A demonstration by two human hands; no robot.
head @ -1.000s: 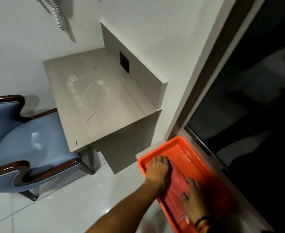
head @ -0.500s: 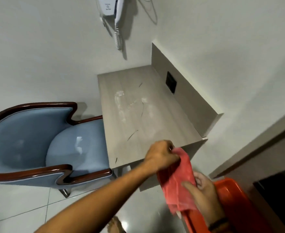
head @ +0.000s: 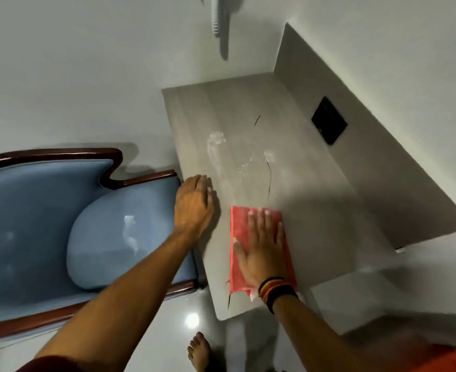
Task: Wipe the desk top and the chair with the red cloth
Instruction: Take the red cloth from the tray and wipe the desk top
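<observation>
The cloth [head: 259,245] is red, folded to a long rectangle, lying flat on the desk [head: 302,200] near its 6 o'clock edge, a frayed corner at the wrist. The right hand [head: 261,253] presses on it, grip spread flat, clamped on nothing. The left hand [head: 194,208] rests open, fingers apart, on the desk's 9 o'clock edge. Half a second ago both hands held the cloth in the air over the orange tray; now it is down. The pale woodgrain desk bears whitish smears and dark streaks toward 12 o'clock. The blue chair [head: 73,224] stands at 9 o'clock; grey walls, glossy floor.
</observation>
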